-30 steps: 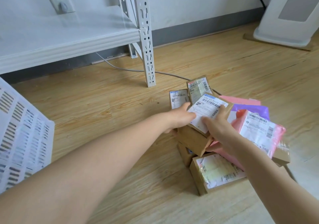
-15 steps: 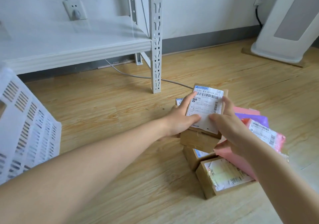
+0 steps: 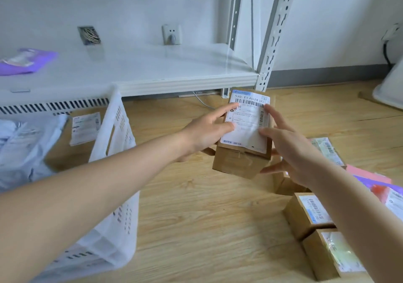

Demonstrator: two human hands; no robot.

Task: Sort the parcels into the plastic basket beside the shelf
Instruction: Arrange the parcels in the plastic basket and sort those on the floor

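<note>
A: Where's the box [image 3: 245, 134] rn?

B: Up off the floor [image 3: 196, 213], between both hands, label up. Left hand [image 3: 207, 133] grips its left side, thumb on the label, fingers underneath. Right hand [image 3: 287, 149] steadies the right side, thumb & forefinger spread on top, other fingers under the near corner. Two-sided hold prob. so the label stays readable while it's carried.

A: And the basket [image 3: 113, 156]?

B: White plastic, left of the box, just in front of the shelf [image 3: 174, 79]. Already has a pale bag [image 3: 24, 143] and a labelled parcel [image 3: 85, 127] in it. Box isn't over the rim yet, approx. midway btw. pile and basket.

A: Diff vs. half a sec ago?

B: Then the box sat just above the pile [image 3: 322, 234]; now it's higher and further left, the pile left behind at right. The basket shows far more, incl. its inside, plus a purple bag [image 3: 26, 61] on the shelf.
</note>
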